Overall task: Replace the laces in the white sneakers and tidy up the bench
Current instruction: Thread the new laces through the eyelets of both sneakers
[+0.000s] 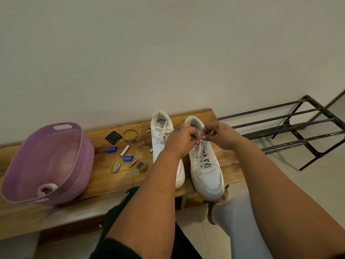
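Two white sneakers stand side by side on the wooden bench (104, 182), toes toward me. The left sneaker (162, 139) has its lace tied in a bow. The right sneaker (206, 169) is laced up its front. My left hand (182, 138) and my right hand (217, 134) meet above the top eyelets of the right sneaker, each pinching an end of its white lace (200, 141). My left forearm hides the front half of the left sneaker.
A purple plastic basket (80, 156) stands at the bench's left with a coiled white lace (46, 188) inside. Small items lie between basket and shoes: a black square piece (113, 137), a wire ring (130, 135), blue caps (112, 149), a battery (133, 162). A black metal rack (291, 126) stands right.
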